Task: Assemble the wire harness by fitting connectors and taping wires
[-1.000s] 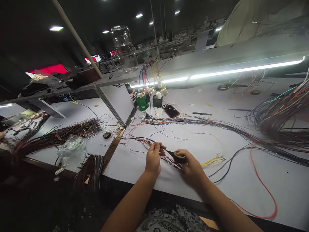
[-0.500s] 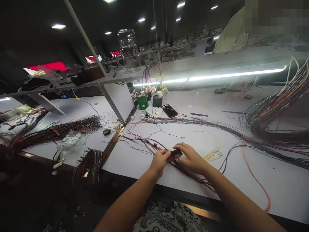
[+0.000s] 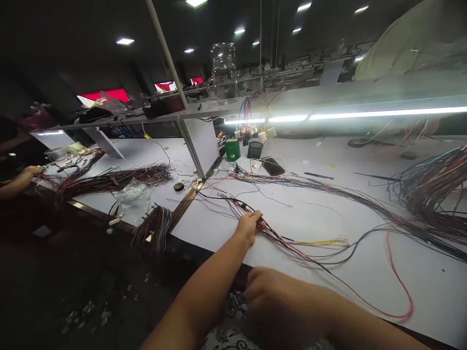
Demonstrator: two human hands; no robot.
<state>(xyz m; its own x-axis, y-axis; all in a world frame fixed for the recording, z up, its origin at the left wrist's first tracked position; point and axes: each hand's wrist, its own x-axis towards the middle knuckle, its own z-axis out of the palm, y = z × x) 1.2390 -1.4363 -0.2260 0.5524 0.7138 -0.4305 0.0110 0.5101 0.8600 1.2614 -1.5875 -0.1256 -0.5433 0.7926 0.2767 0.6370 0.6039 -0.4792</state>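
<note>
My left hand (image 3: 248, 227) is closed around a wire bundle (image 3: 277, 238) of red and black wires, pinching it between thumb and fingers above the white tabletop. Dark tape wraps show on the bundle just beyond my fingers. Yellow wires (image 3: 321, 242) with bare-looking ends branch off to the right. My right hand (image 3: 270, 294) is away from the bundle, low at the table's front edge and close to my patterned clothing. Motion blurs it; its fingers look curled, and whether they hold anything is hidden.
A long wire harness (image 3: 328, 187) crosses behind my hands to a large wire heap (image 3: 430, 194). A phone (image 3: 273, 166), green box (image 3: 232, 149) and black tape roll (image 3: 178, 186) lie around. Left are a plastic bag (image 3: 134, 197), hanging wires (image 3: 155, 228) and another person's hand (image 3: 32, 172).
My right hand has left the bundle and moved down toward my body. The black tape roll seen between my hands is out of sight. My left hand still grips the bundle; the view has turned left.
</note>
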